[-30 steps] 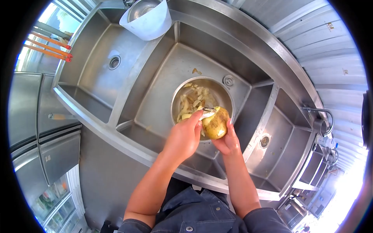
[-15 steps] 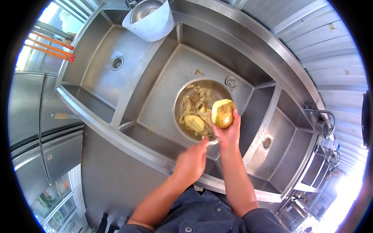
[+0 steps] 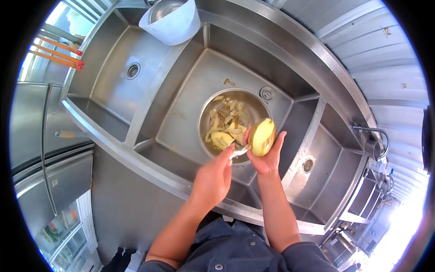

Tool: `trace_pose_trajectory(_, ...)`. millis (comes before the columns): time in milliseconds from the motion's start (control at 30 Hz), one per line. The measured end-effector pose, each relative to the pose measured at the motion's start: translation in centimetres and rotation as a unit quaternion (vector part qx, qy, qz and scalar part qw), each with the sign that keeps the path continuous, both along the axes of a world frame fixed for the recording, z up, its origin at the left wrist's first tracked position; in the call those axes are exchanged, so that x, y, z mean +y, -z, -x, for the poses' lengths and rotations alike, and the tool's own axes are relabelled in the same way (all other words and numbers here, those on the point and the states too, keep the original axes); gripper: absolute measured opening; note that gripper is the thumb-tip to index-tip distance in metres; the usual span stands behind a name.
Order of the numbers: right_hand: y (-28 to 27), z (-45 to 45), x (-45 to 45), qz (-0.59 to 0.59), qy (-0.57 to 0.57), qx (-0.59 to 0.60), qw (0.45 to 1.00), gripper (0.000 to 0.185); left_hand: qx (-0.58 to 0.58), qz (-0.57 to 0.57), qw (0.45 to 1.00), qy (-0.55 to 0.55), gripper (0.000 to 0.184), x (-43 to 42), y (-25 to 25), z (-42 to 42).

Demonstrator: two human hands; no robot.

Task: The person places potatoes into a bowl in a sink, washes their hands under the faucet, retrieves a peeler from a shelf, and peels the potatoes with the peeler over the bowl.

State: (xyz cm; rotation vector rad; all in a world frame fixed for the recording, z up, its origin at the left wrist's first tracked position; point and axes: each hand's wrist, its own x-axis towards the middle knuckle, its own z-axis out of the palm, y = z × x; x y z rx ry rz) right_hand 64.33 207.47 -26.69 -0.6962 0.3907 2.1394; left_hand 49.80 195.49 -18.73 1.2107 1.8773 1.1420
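My right hand [image 3: 266, 162] holds a partly peeled potato [image 3: 262, 136] from below, thumb along its right side. One long face is bare and yellow, while brown skin stays on the right and lower edge. In my left hand [image 3: 214, 177] is a peeler [image 3: 236, 152] with a whitish handle, close to the potato's lower left. Its blade is too small to make out clearly. Beneath both hands a round metal bowl [image 3: 202, 119] contains peelings [image 3: 232, 108] and at least one peeled potato [image 3: 221, 139].
The bowl stands in the middle basin [image 3: 181, 113] of a steel sink. A left basin [image 3: 113, 77] and a right basin [image 3: 326, 158] flank it. A white tub [image 3: 174, 25] with a metal bowl inside stands at the back left. A tap [image 3: 378, 131] is on the right.
The potato has turned in my right hand, now showing its peeled face lengthwise. My left hand has moved up and slightly left with the peeler. The view has shifted a little.
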Motion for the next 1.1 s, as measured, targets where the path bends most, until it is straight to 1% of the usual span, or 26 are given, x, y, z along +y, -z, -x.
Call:
trace_pose_trajectory(33,0.4,0.0,-0.1,-0.029,-0.039,-0.02,0.999,0.054,0.005,0.017,1.0,0.005,0.04,1.1,-0.7,0.7)
trace_pose_trajectory(100,-0.6,0.9,-0.6,-0.079,-0.096,-0.065,0.99,0.052,0.009,0.037,0.999,0.03,0.042,2.6,-1.7,1.4)
trace_pose_trajectory(200,0.6,1.1,-1.0,-0.08,-0.08,-0.06,0.992,0.051,0.032,0.064,0.996,0.045,0.046,2.5,-1.1,-0.1)
trace_pose_trajectory(233,1.1,1.0,-1.0,-0.031,-0.045,-0.052,0.997,0.046,0.034,0.062,0.997,0.04,0.049,1.6,-1.0,-0.9)
trace_pose_trajectory(267,0.8,1.3,-0.5,-0.031,-0.043,-0.053,0.997,0.046,0.033,0.062,0.997,0.043,0.049,0.6,-0.3,-1.6)
trace_pose_trajectory(333,-0.1,1.7,0.6,0.055,0.065,-0.133,0.987,0.044,0.025,0.106,0.989,0.101,0.051,-1.9,0.9,-3.0)
trace_pose_trajectory(367,-0.6,1.7,1.0,0.037,0.058,-0.064,0.996,0.041,0.019,0.103,0.989,0.101,0.051,-2.2,0.5,-2.8)
trace_pose_trajectory(400,-0.9,1.9,1.2,0.035,0.063,-0.063,0.995,0.041,0.02,0.101,0.989,0.105,0.051,-1.9,0.4,-2.2)
trace_pose_trajectory(467,-1.8,1.8,1.1,0.044,0.033,-0.048,0.997,0.039,0.029,0.048,0.998,0.038,0.051,-1.1,0.0,-1.2)
trace_pose_trajectory(533,-1.8,1.6,0.6,0.037,0.017,-0.04,0.998,0.037,0.038,0.033,0.998,0.027,0.051,0.8,-0.4,0.0)
trace_pose_trajectory(600,-2.9,1.6,0.1,-0.023,-0.072,-0.131,0.988,0.044,0.051,0.038,0.996,0.056,0.051,2.8,-1.2,0.5)
trace_pose_trajectory(633,-2.9,2.2,-0.3,-0.002,-0.037,-0.149,0.988,0.05,0.053,0.052,0.994,0.078,0.052,3.1,-1.1,0.3)
trace_pose_trajectory(667,-2.1,2.0,-0.3,-0.001,-0.038,-0.151,0.988,0.05,0.051,0.052,0.994,0.077,0.052,2.7,-0.9,-0.3)
trace_pose_trajectory(733,0.5,1.7,-0.3,-0.066,0.0,-0.042,0.997,0.045,0.047,0.082,0.993,0.076,0.053,1.3,-0.4,-1.6)
trace_pose_trajectory(767,1.0,0.7,0.1,-0.148,-0.056,-0.025,0.987,0.046,0.067,0.109,0.987,0.099,0.053,0.5,-0.5,-1.8)
trace_pose_trajectory(800,0.6,0.8,0.1,-0.145,-0.056,-0.025,0.988,0.046,0.066,0.112,0.987,0.099,0.053,-0.7,-0.1,-2.2)
trace_pose_trajectory(833,0.4,1.1,0.7,-0.062,-0.003,-0.036,0.997,0.047,0.049,0.106,0.988,0.101,0.052,-1.6,0.9,-2.5)
trace_pose_trajectory(867,-0.2,1.4,1.1,0.022,0.051,-0.048,0.997,0.048,0.031,0.101,0.989,0.106,0.051,-1.8,0.9,-2.2)
trace_pose_trajectory(900,-0.8,1.4,1.1,0.028,0.057,-0.057,0.996,0.052,0.029,0.1,0.988,0.111,0.051,-1.9,1.0,-1.8)
trace_pose_trajectory(933,-1.3,1.4,1.1,0.033,0.063,-0.066,0.995,0.055,0.031,0.076,0.994,0.076,0.049,-1.8,1.1,-1.4)
trace_pose_trajectory(967,-1.1,1.0,0.9,0.031,0.032,-0.058,0.997,0.058,0.033,0.054,0.997,0.037,0.048,-1.5,0.7,-1.0)
trace_pose_trajectory(1000,-0.6,0.8,0.6,0.03,0.0,-0.048,0.998,0.061,0.034,0.055,0.997,0.034,0.048,-0.9,0.5,-0.7)
trace_pose_trajectory(1033,1.2,-0.2,0.1,-0.044,-0.055,0.005,0.998,0.058,0.026,0.041,0.998,0.026,0.046,-0.4,0.1,-0.3)
trace_pose_trajectory(1100,0.7,-0.3,-0.4,-0.053,-0.067,-0.005,0.996,0.059,0.019,0.026,0.999,0.018,0.045,0.5,-0.2,0.3)
